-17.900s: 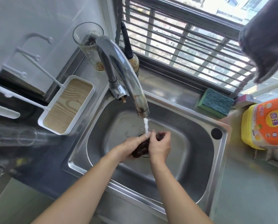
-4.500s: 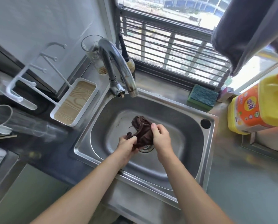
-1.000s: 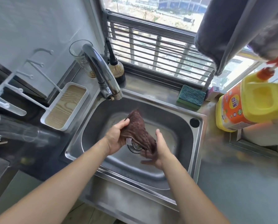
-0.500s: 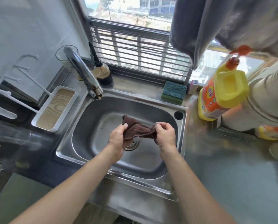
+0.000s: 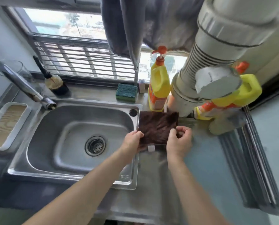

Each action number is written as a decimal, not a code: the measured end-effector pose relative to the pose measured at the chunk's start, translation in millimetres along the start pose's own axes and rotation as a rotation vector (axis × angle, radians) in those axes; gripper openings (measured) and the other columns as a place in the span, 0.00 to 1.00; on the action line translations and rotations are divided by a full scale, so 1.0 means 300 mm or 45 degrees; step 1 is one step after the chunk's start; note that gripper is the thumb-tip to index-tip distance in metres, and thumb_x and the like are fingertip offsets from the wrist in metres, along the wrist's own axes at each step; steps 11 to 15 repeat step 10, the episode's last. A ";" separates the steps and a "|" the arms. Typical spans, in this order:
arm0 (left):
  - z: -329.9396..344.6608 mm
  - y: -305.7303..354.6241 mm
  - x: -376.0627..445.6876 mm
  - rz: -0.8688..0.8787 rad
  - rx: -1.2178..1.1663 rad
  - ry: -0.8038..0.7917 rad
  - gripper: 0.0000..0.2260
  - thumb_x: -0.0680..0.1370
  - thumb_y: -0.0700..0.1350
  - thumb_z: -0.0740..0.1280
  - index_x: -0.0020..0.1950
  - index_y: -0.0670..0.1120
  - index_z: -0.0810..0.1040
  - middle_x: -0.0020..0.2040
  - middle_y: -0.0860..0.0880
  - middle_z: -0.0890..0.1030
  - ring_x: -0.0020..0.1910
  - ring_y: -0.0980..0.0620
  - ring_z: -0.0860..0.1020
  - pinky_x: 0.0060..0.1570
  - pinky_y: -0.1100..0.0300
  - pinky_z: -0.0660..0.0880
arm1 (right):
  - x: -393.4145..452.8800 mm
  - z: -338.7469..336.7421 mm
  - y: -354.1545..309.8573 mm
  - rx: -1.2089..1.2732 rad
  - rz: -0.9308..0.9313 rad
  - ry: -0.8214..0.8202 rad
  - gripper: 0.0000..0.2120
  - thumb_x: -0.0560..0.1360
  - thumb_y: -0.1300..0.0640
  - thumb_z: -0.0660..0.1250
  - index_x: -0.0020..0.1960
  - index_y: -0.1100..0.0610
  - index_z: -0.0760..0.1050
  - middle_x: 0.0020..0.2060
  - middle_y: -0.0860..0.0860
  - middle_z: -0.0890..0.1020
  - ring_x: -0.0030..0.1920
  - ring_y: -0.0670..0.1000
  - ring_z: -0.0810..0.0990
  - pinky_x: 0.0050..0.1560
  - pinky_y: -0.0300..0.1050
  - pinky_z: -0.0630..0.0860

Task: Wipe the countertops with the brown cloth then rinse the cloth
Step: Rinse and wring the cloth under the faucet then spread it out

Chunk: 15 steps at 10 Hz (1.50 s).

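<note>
The brown cloth [image 5: 158, 125] is spread flat as a rectangle on the steel countertop [image 5: 205, 161], just right of the sink [image 5: 57, 161]. A white tag hangs from its near edge. My left hand [image 5: 132, 142] pinches the cloth's near left corner. My right hand [image 5: 179, 142] pinches its near right corner with curled fingers. The sink basin holds nothing and the tap [image 5: 27, 88] gives no water.
Two yellow detergent bottles [image 5: 159, 85] and a thick grey ribbed pipe [image 5: 200, 72] stand right behind the cloth. A green sponge [image 5: 126, 92], a brush bottle [image 5: 56, 83] and a glass [image 5: 20, 70] sit by the window. A grey towel [image 5: 135, 21] hangs overhead. A white rack tray [image 5: 4, 125] sits left.
Both hands have carried the cloth from above the sink drain to the right and unfolded it flat onto the countertop. The view has swung right.
</note>
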<state>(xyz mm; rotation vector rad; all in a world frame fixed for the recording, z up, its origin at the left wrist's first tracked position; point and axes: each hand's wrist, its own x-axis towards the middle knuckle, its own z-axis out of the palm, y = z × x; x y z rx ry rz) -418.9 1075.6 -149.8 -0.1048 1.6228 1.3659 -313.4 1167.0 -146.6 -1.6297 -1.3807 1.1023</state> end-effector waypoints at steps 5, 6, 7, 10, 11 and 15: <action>0.012 -0.011 0.082 1.127 2.043 0.064 0.25 0.71 0.49 0.69 0.67 0.52 0.70 0.68 0.49 0.72 0.70 0.45 0.68 0.63 0.52 0.68 | 0.064 0.010 0.202 -0.874 -1.063 -0.389 0.16 0.75 0.51 0.67 0.62 0.52 0.78 0.66 0.53 0.77 0.66 0.56 0.74 0.66 0.54 0.71; -0.018 -0.044 0.120 0.972 2.154 -0.117 0.33 0.77 0.54 0.66 0.80 0.56 0.55 0.81 0.52 0.53 0.80 0.51 0.49 0.76 0.46 0.51 | 0.058 0.010 0.255 -1.006 -0.991 -0.651 0.24 0.80 0.44 0.61 0.75 0.45 0.68 0.78 0.50 0.66 0.79 0.52 0.61 0.78 0.54 0.60; -0.033 -0.052 0.148 0.944 2.255 -0.122 0.33 0.80 0.57 0.61 0.80 0.57 0.47 0.81 0.54 0.46 0.80 0.54 0.42 0.76 0.40 0.43 | 0.061 0.015 0.283 -1.076 -0.961 -0.691 0.27 0.82 0.41 0.55 0.80 0.41 0.58 0.82 0.46 0.55 0.82 0.49 0.50 0.81 0.55 0.50; -0.008 -0.026 0.135 1.056 2.164 -0.015 0.33 0.79 0.54 0.64 0.80 0.55 0.52 0.82 0.50 0.50 0.80 0.52 0.44 0.76 0.40 0.42 | 0.101 0.026 0.221 -1.034 -0.837 -0.826 0.27 0.82 0.42 0.58 0.80 0.42 0.59 0.83 0.46 0.52 0.82 0.49 0.47 0.81 0.56 0.45; -0.008 -0.026 0.135 1.056 2.164 -0.015 0.33 0.79 0.54 0.64 0.80 0.55 0.52 0.82 0.50 0.50 0.80 0.52 0.44 0.76 0.40 0.42 | 0.101 0.026 0.221 -1.034 -0.837 -0.826 0.27 0.82 0.42 0.58 0.80 0.42 0.59 0.83 0.46 0.52 0.82 0.49 0.47 0.81 0.56 0.45; -0.008 -0.026 0.135 1.056 2.164 -0.015 0.33 0.79 0.54 0.64 0.80 0.55 0.52 0.82 0.50 0.50 0.80 0.52 0.44 0.76 0.40 0.42 | 0.101 0.026 0.221 -1.034 -0.837 -0.826 0.27 0.82 0.42 0.58 0.80 0.42 0.59 0.83 0.46 0.52 0.82 0.49 0.47 0.81 0.56 0.45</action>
